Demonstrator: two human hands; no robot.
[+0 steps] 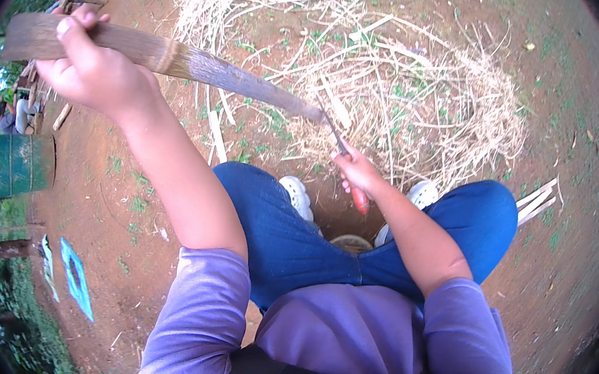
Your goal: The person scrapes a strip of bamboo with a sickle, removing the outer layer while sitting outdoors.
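Observation:
My left hand (pixel 97 67), raised at the upper left, is closed round the wide end of a long split bamboo slat (pixel 230 79). The slat has a node ring partway along and slants down to the right, out in front of my knees. Between my knees, my right hand (pixel 357 173) grips a knife (pixel 361 202) by its orange-red handle. Its thin dark blade points up and left and meets the far end of the slat. Whether the edge has cut into the bamboo is too small to tell.
Pale bamboo shavings (pixel 410 104) lie heaped on the brown earth ahead, and a few cut strips (pixel 537 201) rest at the right. My white shoes (pixel 298 198) are beside the pile. At the left stand a green drum (pixel 21 165) and a blue sheet (pixel 76 279).

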